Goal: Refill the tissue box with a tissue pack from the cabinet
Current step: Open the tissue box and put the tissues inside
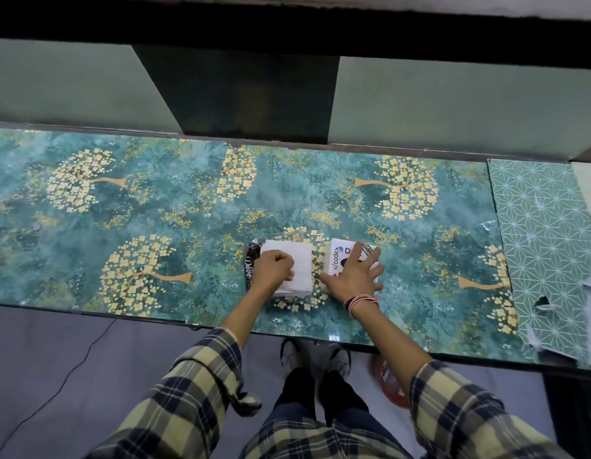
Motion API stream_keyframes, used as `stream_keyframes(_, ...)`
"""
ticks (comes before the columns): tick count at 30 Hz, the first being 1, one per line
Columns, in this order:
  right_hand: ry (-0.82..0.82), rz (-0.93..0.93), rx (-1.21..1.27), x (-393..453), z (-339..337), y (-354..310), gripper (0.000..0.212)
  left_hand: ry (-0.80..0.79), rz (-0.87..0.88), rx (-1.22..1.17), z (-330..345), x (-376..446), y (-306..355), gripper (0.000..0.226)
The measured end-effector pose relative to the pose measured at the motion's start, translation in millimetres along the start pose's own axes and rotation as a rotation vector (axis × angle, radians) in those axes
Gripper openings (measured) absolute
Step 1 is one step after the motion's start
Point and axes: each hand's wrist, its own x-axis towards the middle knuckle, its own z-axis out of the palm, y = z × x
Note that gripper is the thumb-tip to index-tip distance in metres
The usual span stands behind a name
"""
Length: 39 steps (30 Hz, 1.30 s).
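Note:
A white stack of tissues (299, 265) lies on the green flowered counter (155, 220), partly out of its dark wrapper (251, 263), which shows at the stack's left side. My left hand (274, 268) rests on the stack's left part with fingers curled and pinches the tissues. Just to the right stands the white tissue box (338, 255) with black print and stickers. My right hand (355, 276) lies on top of the box with fingers spread and straight, thumb at the box's near left corner.
A green wall with a dark panel (241, 94) rises behind the counter. A geometric-patterned sheet (545, 243) with torn edges covers the counter's right end. Below the counter's front edge are my shoes (315, 354), a red round thing (391, 379) and a cable (65, 376) on the floor.

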Motion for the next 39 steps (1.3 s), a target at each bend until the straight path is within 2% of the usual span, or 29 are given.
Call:
stream_keyframes(2,0.011,0.003,0.215,5,-14,9,0.115,-0.001,0.054,-0.056,6,-4,8,0.012)
stream_keyframes(4,0.003,-0.054,0.514,8,-30,22,0.109,-0.061,0.074,-0.21,16,-9,21,0.01)
stream_keyframes(7,-0.074,-0.122,0.888,1,-48,41,0.102,-0.265,-0.007,-0.417,38,-21,38,0.021)
stream_keyframes(9,-0.126,-0.111,1.093,-6,-61,72,0.088,-0.447,-0.077,-0.419,74,-39,45,0.034)
stream_keyframes(12,-0.198,-0.141,1.217,-8,-56,76,0.077,-0.51,-0.14,-0.494,76,-49,46,0.039)
stream_keyframes(16,-0.223,-0.153,1.262,-3,-55,61,0.08,-0.478,-0.085,-0.536,67,-39,52,0.047)
stream_keyframes(20,-0.315,-0.188,1.412,-3,-58,60,0.066,-0.43,-0.079,-0.62,61,-32,50,0.069)
stream_keyframes(23,-0.402,-0.123,1.576,-5,-50,76,0.067,-0.453,-0.092,-0.692,54,-31,42,0.053)
stream_keyframes(25,-0.441,-0.021,1.643,-6,-41,88,0.058,-0.476,-0.085,-0.709,50,-33,38,0.047)
stream_keyframes(27,-0.412,0.104,1.624,-2,-34,96,0.039,-0.432,-0.106,-0.717,47,-34,35,0.051)
stream_keyframes(29,-0.309,0.19,1.507,3,-29,101,0.025,-0.363,-0.121,-0.69,44,-34,35,0.064)
stream_keyframes(31,-0.223,0.215,1.341,6,-28,102,0.023,-0.345,-0.121,-0.641,42,-35,35,0.072)
stream_keyframes(34,-0.16,0.221,1.17,8,-25,101,0.022,-0.361,-0.112,-0.626,43,-40,33,0.064)
stream_keyframes(37,-0.104,0.227,1.019,17,-17,111,0.026,-0.365,-0.103,-0.619,43,-43,30,0.065)
stream_keyframes(39,-0.046,0.169,0.777,20,-16,116,0.029,-0.35,-0.092,-0.659,43,-42,27,0.063)
